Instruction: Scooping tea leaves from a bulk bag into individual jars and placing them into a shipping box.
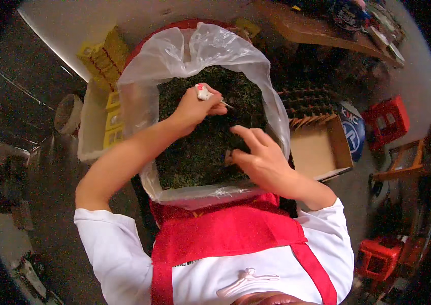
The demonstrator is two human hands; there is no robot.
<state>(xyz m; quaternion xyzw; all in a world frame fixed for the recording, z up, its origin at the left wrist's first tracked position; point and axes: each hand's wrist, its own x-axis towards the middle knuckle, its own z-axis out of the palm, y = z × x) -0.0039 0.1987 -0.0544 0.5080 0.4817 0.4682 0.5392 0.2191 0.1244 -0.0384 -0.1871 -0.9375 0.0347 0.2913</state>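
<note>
In front of me is a container lined with a clear plastic bag [276,110], its edges folded outward. It is filled with a dark green-brown, leaf-like loose material [192,160]. Over the far middle of this mass, my left hand [202,106] grips a small white tool [202,92] with pinkish-red marks. A thin pale tip sticks out on the right side of the fist; the tool's kind is unclear. My right hand [265,156] hovers low over the near right part, fingers spread. Blur around its fingertips hides whether they touch the material.
An open cardboard box [316,150] stands right of the bag, beside a blue round object [352,131] bearing writing. Yellow packages [114,120] sit in a pale box [89,141] at left. Red plastic stools [388,120] and a wooden shelf [322,34] are farther right.
</note>
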